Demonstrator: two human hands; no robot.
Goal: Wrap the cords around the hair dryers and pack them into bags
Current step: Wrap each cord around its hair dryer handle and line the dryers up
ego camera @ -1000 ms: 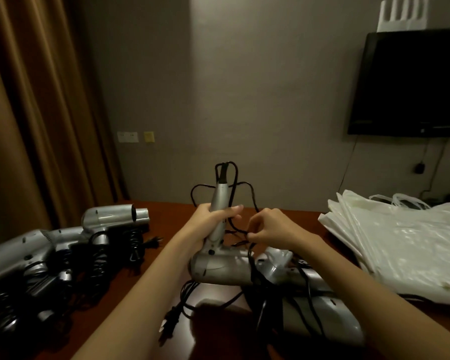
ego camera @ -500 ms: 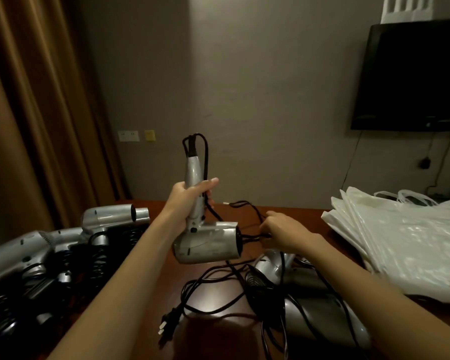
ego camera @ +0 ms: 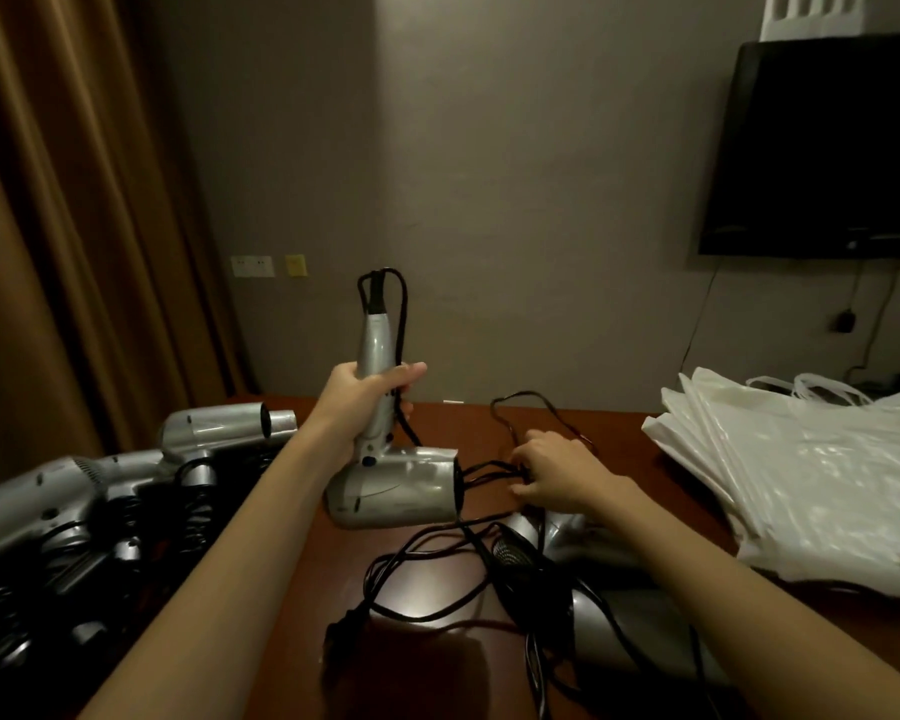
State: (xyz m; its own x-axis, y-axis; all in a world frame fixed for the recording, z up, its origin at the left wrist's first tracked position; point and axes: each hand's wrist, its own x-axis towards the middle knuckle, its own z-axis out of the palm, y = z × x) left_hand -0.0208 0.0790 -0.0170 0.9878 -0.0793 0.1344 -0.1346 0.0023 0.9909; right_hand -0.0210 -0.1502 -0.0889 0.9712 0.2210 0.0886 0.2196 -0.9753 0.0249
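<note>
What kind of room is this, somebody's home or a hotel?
Probably a hotel room or its back room: a wall-mounted television, heavy brown curtains, and many identical silver hair dryers beside a stack of plastic bags on the wooden table.

A dim room with a plain grey-beige wall (ego camera: 515,200) behind a dark reddish-brown wooden bench (ego camera: 609,433). Heavy brown curtains (ego camera: 74,226) hang in folds along the left side, and near them the wall carries a white socket plate (ego camera: 252,266) beside a small yellow one (ego camera: 295,265). A black flat screen (ego camera: 822,148) is mounted at the upper right, with thin cables (ego camera: 697,324) trailing down the wall beneath it.
</note>
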